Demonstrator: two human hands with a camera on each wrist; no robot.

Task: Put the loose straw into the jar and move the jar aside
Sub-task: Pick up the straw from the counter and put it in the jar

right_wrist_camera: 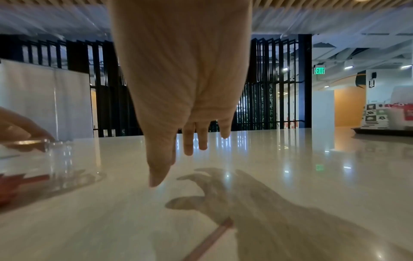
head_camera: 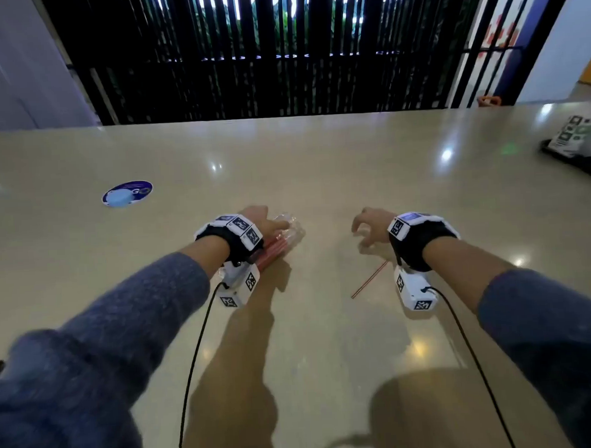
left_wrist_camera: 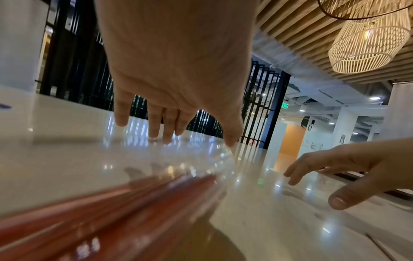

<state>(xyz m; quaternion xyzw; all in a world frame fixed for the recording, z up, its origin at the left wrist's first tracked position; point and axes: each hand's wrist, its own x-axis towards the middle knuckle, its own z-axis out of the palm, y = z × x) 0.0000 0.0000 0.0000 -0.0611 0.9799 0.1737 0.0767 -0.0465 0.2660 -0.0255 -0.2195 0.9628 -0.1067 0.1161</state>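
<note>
One loose straw point(head_camera: 369, 280) lies diagonally, far end toward right hand point(head_camera: 373, 225).

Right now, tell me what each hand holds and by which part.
The left hand holds the clear glass jar of red straws, tipped on its side, by its body. The right hand holds nothing; the loose red straw lies on the table.

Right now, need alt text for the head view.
The left hand holds a clear jar of red straws lying on its side on a beige table. The right hand hovers empty, fingers curled, over one loose straw.
</note>
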